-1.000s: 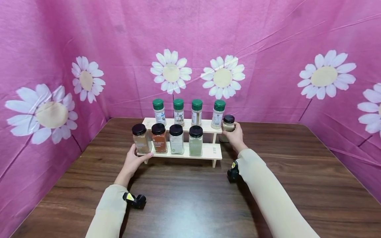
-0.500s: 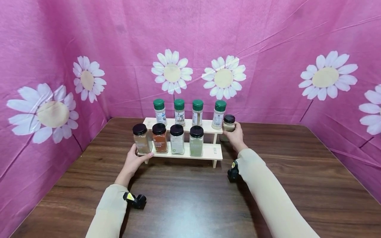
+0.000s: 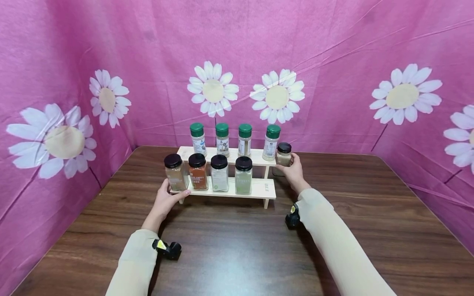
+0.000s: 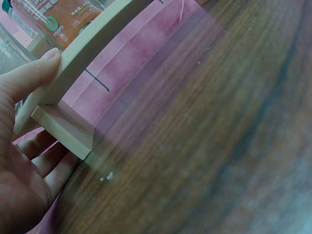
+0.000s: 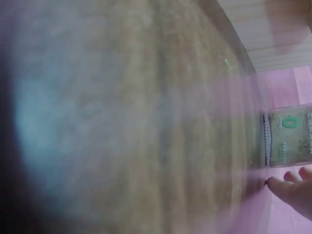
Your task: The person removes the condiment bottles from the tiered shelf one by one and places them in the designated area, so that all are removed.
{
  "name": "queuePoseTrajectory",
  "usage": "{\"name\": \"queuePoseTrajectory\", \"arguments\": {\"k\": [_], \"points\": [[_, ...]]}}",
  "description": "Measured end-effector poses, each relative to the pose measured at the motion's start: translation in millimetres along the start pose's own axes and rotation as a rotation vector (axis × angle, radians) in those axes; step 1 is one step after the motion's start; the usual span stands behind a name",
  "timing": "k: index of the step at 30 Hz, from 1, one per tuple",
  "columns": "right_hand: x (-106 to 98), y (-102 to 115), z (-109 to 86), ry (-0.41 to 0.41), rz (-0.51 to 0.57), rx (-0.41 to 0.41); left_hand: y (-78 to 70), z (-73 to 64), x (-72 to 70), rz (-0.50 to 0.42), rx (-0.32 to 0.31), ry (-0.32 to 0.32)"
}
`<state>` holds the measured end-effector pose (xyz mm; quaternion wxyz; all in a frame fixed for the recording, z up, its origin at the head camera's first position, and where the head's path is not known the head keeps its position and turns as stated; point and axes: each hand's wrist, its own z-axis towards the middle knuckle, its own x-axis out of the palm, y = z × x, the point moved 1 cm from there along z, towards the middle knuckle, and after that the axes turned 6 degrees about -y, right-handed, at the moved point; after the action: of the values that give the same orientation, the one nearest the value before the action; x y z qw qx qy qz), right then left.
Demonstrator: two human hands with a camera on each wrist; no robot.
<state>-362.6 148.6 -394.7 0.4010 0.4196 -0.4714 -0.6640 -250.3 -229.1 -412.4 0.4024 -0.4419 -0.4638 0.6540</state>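
Observation:
A two-tier wooden spice rack (image 3: pixel 263 190) stands on the table. My left hand (image 3: pixel 164 202) grips its lower left end. In the left wrist view the thumb (image 4: pixel 41 68) presses on the shelf edge, with fingers round the leg. At the rack's right end my right hand (image 3: pixel 293 172) holds a black-capped spice jar (image 3: pixel 284 157) upright. The right wrist view shows the glass jar (image 5: pixel 292 134) with its base close to the table and fingers (image 5: pixel 287 190) along its side.
On the lower shelf are several black-capped jars, including a red one (image 3: pixel 198 178) and a green one (image 3: pixel 243 179). Several green-capped bottles (image 3: pixel 270 146) line the upper shelf. Pink cloth (image 3: pixel 333 82) with daisies hangs behind the wooden table (image 3: pixel 229 246).
My right wrist has shifted slightly down and to the right, while its hand stays at the jar. The left hand and rack hold their place.

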Motion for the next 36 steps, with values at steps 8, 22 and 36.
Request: {"name": "queuePoseTrajectory", "arguments": {"k": [8,22,36], "points": [[-7.6,4.9,-5.2,0.026,0.011,0.005,-1.9,-3.0,1.6,0.01,-0.018,-0.009],[-25.0,17.7,-23.4,0.072,-0.038,0.021,0.9,-0.4,2.3,-0.002,-0.01,0.001],[-34.9,16.8,-37.8,0.135,0.009,-0.064,0.8,1.1,0.8,-0.002,-0.024,0.001]]}}
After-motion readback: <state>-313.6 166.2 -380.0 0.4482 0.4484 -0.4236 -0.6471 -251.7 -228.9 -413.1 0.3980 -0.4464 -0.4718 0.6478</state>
